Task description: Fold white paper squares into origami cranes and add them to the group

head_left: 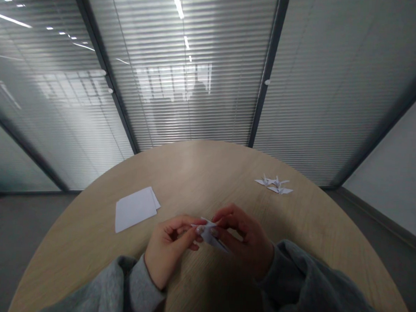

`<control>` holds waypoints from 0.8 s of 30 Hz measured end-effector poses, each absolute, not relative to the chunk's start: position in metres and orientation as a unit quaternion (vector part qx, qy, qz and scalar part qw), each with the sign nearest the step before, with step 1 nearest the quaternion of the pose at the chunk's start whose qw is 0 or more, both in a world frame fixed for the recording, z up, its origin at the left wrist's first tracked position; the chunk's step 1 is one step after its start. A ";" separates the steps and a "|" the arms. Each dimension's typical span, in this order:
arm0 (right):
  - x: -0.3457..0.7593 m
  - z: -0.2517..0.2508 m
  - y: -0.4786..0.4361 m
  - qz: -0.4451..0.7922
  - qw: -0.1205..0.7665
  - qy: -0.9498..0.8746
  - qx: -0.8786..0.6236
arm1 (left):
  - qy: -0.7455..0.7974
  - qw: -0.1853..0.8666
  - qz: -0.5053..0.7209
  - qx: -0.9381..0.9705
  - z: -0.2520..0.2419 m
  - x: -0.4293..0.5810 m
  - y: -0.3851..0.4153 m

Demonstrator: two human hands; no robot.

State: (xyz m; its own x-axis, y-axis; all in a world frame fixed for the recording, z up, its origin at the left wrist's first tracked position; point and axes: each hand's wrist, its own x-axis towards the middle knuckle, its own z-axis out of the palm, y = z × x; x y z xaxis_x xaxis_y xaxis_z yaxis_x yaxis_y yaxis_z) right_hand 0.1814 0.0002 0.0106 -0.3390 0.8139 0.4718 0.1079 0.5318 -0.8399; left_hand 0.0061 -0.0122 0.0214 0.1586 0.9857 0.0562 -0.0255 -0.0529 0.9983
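Observation:
Between my two hands, above the near part of the table, is a small white folded paper crane [211, 237]. My left hand [173, 244] pinches its left side between thumb and fingers. On the other side, my right hand [243, 238] grips it with thumb and fingertips closed. My fingertips cover part of the paper, and a pointed flap sticks out toward the lower right. Several finished white paper cranes [277, 184] lie close together at the right rear of the table. To the left is a stack of white paper sheets [136, 210], with one corner jutting out.
The round wooden table [200, 174] has a curved far edge. Behind it stand glass partitions with blinds [196, 109] and dark frames. A white wall [393, 168] rises at the right, and grey floor [15, 230] shows beyond the table.

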 end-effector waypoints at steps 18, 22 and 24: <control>0.186 0.017 0.000 0.249 0.478 -0.785 -0.306 | 0.471 0.555 0.457 0.510 0.031 0.008 -0.011; 0.186 0.018 0.000 0.249 0.485 -0.782 -0.302 | 0.471 0.561 0.463 0.499 0.032 0.008 -0.011; 0.186 0.017 0.000 0.252 0.486 -0.781 -0.300 | 0.468 0.567 0.465 0.493 0.032 0.008 -0.012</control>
State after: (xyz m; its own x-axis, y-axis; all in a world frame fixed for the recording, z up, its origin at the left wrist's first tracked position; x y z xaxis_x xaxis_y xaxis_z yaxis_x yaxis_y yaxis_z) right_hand 0.1859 0.0001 0.0175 -0.3482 0.7129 0.6086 0.2233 0.6937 -0.6848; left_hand 0.0085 -0.0118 0.0319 0.1295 0.9890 -0.0718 -0.0652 0.0808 0.9946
